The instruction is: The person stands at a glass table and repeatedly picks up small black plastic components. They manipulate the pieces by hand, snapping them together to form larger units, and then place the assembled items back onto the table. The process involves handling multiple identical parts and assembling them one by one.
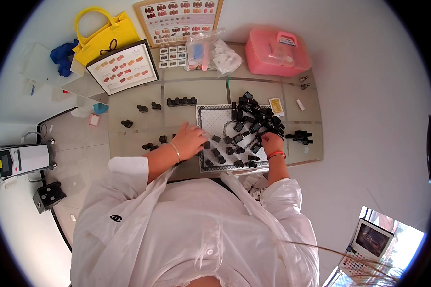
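Black nail polish bottles (258, 115) lie in a heap on the far right part of a white patterned mat (215, 119) with a dark lacy border. Several more bottles (219, 155) are scattered over the mat's near half. My left hand (189, 139) hovers at the mat's left edge, fingers stretched out and slightly blurred, close to a few bottles. At the near right side of the heap, my right hand (273, 143) has its fingers drawn together. Whatever sits between those fingers is too small to make out.
A short row of bottles (182, 101) stands left of the mat; others (300, 137) lie at its right. Along the back are a yellow handbag (105, 38), framed colour charts (122, 68), plastic bags (215, 52) and a pink case (277, 55). A white machine (26, 160) is at far left.
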`<state>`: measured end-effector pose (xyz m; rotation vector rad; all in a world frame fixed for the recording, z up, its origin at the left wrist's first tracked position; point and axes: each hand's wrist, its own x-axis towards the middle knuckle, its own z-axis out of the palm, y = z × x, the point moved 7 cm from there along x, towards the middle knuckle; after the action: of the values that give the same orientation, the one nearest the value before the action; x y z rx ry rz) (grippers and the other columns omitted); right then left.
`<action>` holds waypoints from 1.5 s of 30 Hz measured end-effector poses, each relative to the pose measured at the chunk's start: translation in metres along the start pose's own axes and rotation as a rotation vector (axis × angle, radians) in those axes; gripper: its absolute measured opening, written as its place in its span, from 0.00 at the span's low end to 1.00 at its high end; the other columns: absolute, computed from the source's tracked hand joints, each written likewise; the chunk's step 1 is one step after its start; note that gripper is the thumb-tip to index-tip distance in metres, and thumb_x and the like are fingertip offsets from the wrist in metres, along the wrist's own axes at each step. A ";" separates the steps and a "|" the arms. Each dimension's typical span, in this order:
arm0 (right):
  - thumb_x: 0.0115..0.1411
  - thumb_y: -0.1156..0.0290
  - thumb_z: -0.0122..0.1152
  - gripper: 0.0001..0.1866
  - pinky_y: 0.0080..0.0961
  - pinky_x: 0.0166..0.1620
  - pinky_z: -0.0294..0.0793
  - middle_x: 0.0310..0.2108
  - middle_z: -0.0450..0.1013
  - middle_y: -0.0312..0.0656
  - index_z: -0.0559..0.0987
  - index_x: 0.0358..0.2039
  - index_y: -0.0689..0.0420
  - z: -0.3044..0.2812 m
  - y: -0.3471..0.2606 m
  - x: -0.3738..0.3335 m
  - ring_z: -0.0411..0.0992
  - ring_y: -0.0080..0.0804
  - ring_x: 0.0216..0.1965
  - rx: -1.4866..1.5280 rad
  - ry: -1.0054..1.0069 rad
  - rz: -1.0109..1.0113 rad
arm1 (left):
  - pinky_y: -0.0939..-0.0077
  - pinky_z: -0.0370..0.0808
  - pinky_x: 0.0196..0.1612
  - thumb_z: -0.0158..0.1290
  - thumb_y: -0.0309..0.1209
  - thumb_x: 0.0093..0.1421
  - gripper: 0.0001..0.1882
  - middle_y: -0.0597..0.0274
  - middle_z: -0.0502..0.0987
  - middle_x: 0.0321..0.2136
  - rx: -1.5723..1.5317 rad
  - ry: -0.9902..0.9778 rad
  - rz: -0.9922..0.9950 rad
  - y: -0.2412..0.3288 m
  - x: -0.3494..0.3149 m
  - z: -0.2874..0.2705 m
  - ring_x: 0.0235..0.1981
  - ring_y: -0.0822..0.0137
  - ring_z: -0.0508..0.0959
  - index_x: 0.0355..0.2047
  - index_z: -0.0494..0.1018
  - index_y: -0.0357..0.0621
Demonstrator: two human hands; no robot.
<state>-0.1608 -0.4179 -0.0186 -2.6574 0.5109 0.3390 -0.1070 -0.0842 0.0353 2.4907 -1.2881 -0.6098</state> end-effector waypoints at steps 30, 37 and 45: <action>0.44 0.79 0.73 0.23 0.32 0.44 0.77 0.43 0.77 0.44 0.79 0.43 0.59 -0.074 -0.180 -0.068 0.76 0.41 0.41 0.501 0.094 -0.423 | 0.59 0.69 0.60 0.61 0.29 0.57 0.25 0.55 0.68 0.59 -1.349 0.223 -0.206 0.010 -0.032 -0.025 0.61 0.52 0.67 0.56 0.70 0.47; 0.44 0.83 0.71 0.22 0.34 0.52 0.74 0.45 0.77 0.47 0.79 0.43 0.60 -0.092 -0.243 -0.106 0.75 0.46 0.49 0.677 0.032 -0.700 | 0.62 0.71 0.57 0.67 0.28 0.48 0.32 0.53 0.71 0.55 -0.711 0.573 0.108 0.036 -0.034 -0.092 0.54 0.51 0.73 0.54 0.70 0.41; 0.51 0.85 0.63 0.24 0.35 0.50 0.73 0.46 0.75 0.48 0.79 0.51 0.57 -0.087 -0.260 -0.119 0.73 0.46 0.47 0.633 -0.109 -0.818 | 0.61 0.73 0.42 0.70 0.28 0.40 0.25 0.53 0.77 0.36 -0.632 0.585 0.051 0.031 -0.040 -0.093 0.39 0.49 0.76 0.39 0.72 0.40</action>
<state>-0.1509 -0.1997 0.1850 -1.9877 -0.4487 0.0467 -0.1052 -0.0647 0.1391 1.8919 -0.7728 -0.1925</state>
